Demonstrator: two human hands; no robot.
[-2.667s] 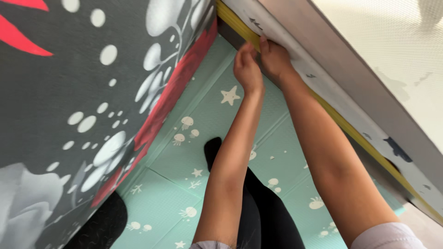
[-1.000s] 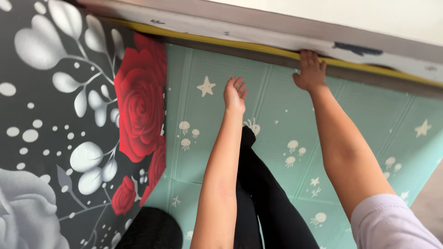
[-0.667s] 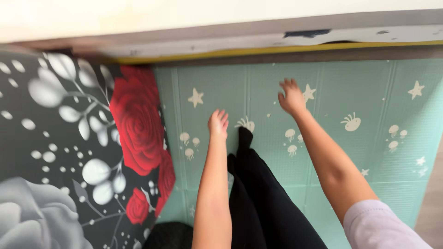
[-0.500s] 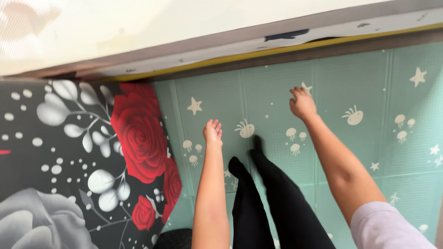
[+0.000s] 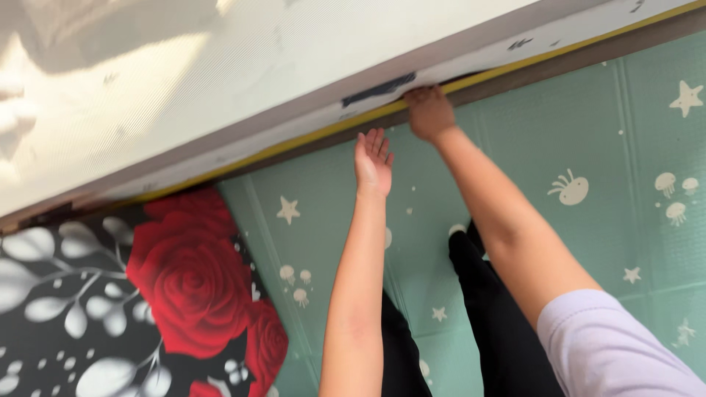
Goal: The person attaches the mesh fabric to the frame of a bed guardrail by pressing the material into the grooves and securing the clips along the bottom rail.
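Pressing one green mat (image 5: 515, 169): left hand (image 5: 373, 162) flat (fingers spread), right hand (image 5: 429, 112) curled at its edge.

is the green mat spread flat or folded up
Spread flat: the green mat lies open, left hand flat on it, right hand at its far edge.

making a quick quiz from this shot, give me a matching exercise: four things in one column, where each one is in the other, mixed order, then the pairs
Things:
1. left hand
2. right hand
3. black floral sheet with a red rose
4. yellow strip along the wall base

Places or states:
A. lower left, beside the mint-green foam mat with stars and jellyfish
B. fingers at the mat's far edge, by the wall
C. flat, palm down on the mat, fingers open
D. runs between the white wall and the mat

Pairs: 1-C, 2-B, 3-A, 4-D
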